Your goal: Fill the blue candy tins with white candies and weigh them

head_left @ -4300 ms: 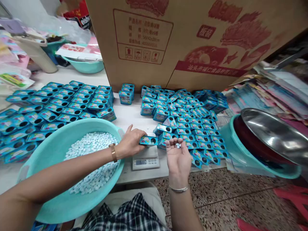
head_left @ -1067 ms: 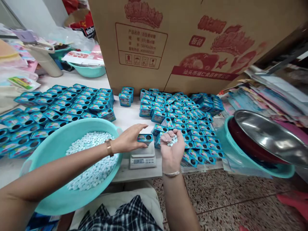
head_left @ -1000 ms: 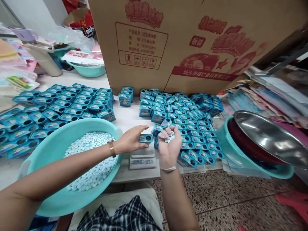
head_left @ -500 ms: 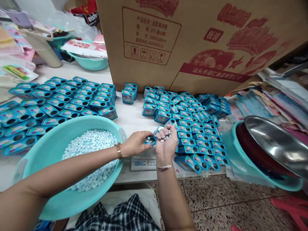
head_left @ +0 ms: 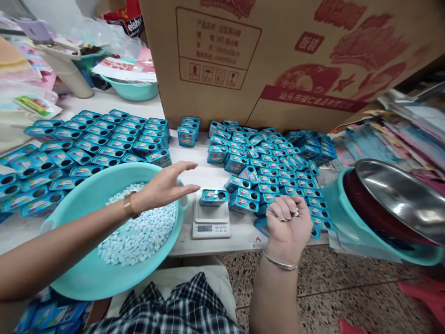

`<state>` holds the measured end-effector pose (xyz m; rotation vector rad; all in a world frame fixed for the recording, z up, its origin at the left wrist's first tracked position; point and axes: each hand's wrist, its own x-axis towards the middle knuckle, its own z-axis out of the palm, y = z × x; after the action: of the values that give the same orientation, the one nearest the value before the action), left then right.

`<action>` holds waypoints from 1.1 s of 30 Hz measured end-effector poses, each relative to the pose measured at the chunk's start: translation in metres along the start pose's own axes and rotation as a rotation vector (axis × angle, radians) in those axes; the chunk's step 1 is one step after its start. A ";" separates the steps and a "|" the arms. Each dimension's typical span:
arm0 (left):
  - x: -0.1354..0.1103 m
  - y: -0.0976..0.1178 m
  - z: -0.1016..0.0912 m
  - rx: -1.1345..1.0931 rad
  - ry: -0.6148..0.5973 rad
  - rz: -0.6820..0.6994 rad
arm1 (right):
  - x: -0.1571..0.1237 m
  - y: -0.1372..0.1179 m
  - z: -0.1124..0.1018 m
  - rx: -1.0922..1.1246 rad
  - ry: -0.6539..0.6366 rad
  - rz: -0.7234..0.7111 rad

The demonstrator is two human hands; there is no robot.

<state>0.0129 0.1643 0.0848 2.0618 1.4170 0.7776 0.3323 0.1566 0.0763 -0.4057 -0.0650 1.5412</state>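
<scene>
My left hand (head_left: 167,185) is open, thumb and fingers apart, above the rim of the turquoise basin (head_left: 74,273). Pale blue-white candies (head_left: 146,236) lie heaped inside that basin. A small blue candy box (head_left: 212,198) rests on the white kitchen scale (head_left: 212,230), its round opening on top showing some candies. The scale's display is lit, its digits hard to read. My right hand (head_left: 290,218) is closed, palm up, around a few candies, over the front of the right-hand blue boxes (head_left: 267,188).
More blue boxes (head_left: 100,139) stand in rows behind the basin. A large cardboard carton (head_left: 215,102) forms a wall at the back. At the right, a steel bowl (head_left: 399,199) sits in a turquoise tub (head_left: 337,204), near stacked printed packaging (head_left: 375,148).
The blue box has gone from my left hand onto the scale. My left hand has opened and moved left. My right hand has moved right, still closed around candies.
</scene>
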 end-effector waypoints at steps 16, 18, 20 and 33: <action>0.020 0.019 0.041 0.302 -0.187 0.202 | 0.014 0.061 0.027 -0.154 0.038 0.063; 0.023 0.022 0.044 0.309 -0.206 0.194 | 0.016 0.065 0.029 -0.147 0.037 0.080; 0.024 0.024 0.046 0.309 -0.227 0.192 | 0.018 0.068 0.029 -0.139 0.037 0.091; 0.033 0.025 0.059 0.310 -0.262 0.216 | 0.023 0.074 0.024 -0.121 0.064 0.116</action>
<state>0.0805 0.1816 0.0660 2.4794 1.2428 0.3623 0.2554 0.1827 0.0721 -0.5628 -0.0871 1.6420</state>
